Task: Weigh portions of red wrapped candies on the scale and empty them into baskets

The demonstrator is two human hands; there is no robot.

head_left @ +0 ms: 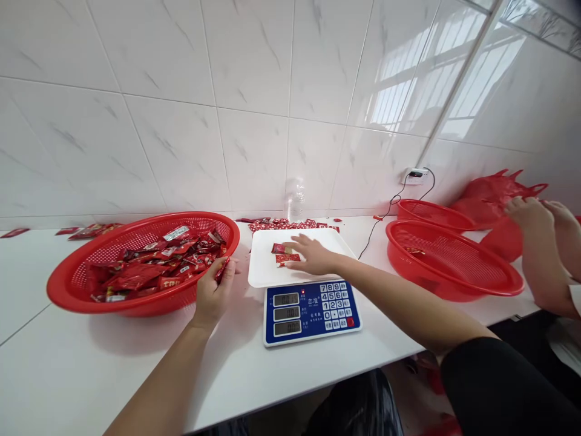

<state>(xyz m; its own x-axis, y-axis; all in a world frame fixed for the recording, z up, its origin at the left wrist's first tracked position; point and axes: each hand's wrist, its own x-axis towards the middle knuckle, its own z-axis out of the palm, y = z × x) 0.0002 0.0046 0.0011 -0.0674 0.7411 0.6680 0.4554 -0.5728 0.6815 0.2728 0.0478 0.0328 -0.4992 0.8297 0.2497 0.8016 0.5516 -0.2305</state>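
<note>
My left hand [215,290] is closed around a small red packet [222,270] beside the right rim of a red plastic basket [63,289]. Many red snack packets [140,275] fill that basket. Over the white pan [333,242] of a digital scale [313,312], my right hand [313,254] reaches with its fingers spread. Two small packets lie on the pan by its fingertips, a red and green packet [280,248] and a red patterned packet [287,259]. Whether the fingers touch them I cannot tell. The scale's upper display [287,299] is lit with faint digits.
Red patterned packets [295,224] and a clear plastic bottle [297,203] stand behind the scale along the tiled wall. Red baskets [454,254] sit to the right, near a power cable [384,218] and red bags [494,188]. Another person's arms [544,260] are at the far right.
</note>
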